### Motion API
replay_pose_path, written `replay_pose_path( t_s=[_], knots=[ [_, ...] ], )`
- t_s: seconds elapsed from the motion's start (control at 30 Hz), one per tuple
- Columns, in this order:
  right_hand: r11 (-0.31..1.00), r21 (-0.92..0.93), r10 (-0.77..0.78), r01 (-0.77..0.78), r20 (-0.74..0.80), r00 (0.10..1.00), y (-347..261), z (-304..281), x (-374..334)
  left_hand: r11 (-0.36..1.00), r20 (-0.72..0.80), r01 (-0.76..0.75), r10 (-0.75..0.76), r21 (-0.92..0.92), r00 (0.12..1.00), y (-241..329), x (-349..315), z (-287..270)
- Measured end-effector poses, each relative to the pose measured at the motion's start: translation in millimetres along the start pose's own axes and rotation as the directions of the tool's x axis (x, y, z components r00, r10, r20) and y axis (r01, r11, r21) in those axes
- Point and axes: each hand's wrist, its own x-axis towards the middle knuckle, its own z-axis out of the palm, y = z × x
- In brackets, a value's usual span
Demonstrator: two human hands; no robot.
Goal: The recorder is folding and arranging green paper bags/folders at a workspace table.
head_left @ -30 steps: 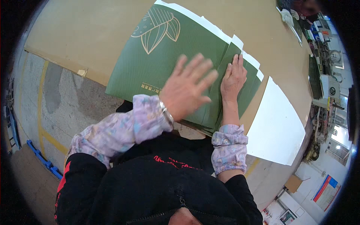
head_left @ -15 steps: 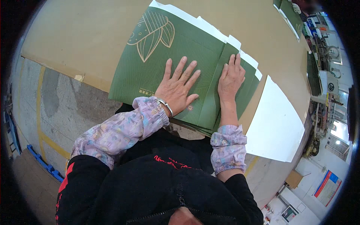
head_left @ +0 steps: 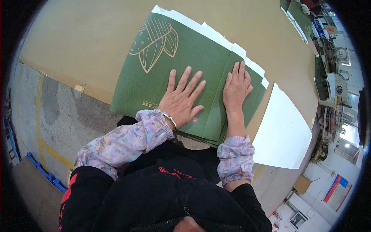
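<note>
A green printed paper bag blank (head_left: 208, 54) with a gold leaf drawing lies tilted on the brown-topped table before me. White flaps stick out along its far edge, and its layers show at the near edge. My left hand (head_left: 179, 96) rests palm down on the middle of the blank, fingers spread. Farther right, my right hand (head_left: 235, 91) presses on the folded strip beside a lengthwise crease. Its index and middle fingers stretch toward the far edge, while the outer fingers bend a little. Neither hand grips anything.
A white sheet (head_left: 284, 129) lies at the table's right edge. More green blanks (head_left: 299, 19) lie at the far right, near another person's gloved hand (head_left: 305, 8). A stack of dark green pieces (head_left: 321, 79) stands beyond the table's right side. The brown table (head_left: 89, 34) ends at the left near side.
The blank and both my hands appear slightly lower in the picture. My right fingers have spread a little and shifted slightly toward me along the fold. My left hand stays flat.
</note>
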Motion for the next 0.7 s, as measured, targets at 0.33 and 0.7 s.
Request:
replay_pose_path(
  t_s=[0.33,0.7],
  knots=[
    [0.990,0.014,-0.139,0.138,0.164,0.977,5,-6,5,0.998,0.068,-0.004,0.008,-0.057,0.998,-5,-2,-1],
    [0.998,0.031,-0.064,0.062,0.084,0.994,17,68,134,0.999,0.017,-0.039,0.039,-0.006,0.999,-2,8,-1]
  ],
)
